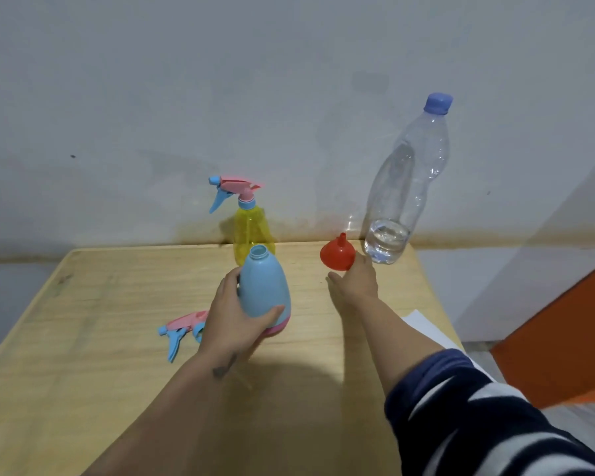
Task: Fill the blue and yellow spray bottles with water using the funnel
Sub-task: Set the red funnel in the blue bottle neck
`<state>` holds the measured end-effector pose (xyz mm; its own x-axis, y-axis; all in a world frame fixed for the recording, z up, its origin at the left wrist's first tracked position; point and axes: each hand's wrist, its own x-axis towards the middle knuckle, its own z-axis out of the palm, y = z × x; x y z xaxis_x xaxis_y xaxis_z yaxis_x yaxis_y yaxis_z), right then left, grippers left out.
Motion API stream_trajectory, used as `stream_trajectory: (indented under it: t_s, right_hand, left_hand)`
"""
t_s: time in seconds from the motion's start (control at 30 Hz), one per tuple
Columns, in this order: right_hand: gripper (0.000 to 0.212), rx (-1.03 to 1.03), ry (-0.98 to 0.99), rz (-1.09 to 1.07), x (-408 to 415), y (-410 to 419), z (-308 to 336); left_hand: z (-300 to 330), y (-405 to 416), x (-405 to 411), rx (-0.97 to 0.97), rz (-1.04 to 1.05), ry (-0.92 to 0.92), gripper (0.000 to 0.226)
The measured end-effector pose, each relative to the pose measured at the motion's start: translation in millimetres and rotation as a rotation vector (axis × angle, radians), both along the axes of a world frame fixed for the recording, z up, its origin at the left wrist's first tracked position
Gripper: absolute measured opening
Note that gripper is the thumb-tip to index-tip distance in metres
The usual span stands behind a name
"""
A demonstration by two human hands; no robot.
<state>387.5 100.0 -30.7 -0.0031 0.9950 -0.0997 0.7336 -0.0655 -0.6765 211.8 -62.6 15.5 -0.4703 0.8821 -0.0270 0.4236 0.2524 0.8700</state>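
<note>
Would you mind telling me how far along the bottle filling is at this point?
Done: the blue spray bottle is open, its spray head lying on the table. In hand: the left hand grips that bottle and the right hand holds the red funnel, spout up. Left: seating the funnel, pouring from the capped water bottle, then opening and filling the yellow spray bottle.
</note>
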Motion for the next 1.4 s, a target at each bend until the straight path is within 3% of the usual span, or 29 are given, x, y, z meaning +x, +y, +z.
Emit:
stream_trajectory:
  t_s: [0.2,0.43,1.03,1.23,1.4]
  right_hand:
    - [0.084,0.105,-0.118,-0.104,-6,23,-18]
    - [0.076,0.124,-0.103,-0.148,-10,24,-13]
    - [0.08,0.002,0.482,-0.012,-61,-132,67]
    - [0.064,0.062,0.583,-0.025,-78,-189,73]
    - [0.063,0.013,0.583,0.003,-84,-213,73]
  left_hand:
    - [-6,12,1,0.039,0.057,-0.072,0.086]
    - [-2,10,-1,0.059,0.072,-0.085,0.085]
    - [14,-97,-46,0.094,0.058,0.06,0.085]
    - [4,-148,-68,0.067,0.045,0.066,0.087]
    - [-10,-175,-77,0.047,0.032,0.057,0.084]
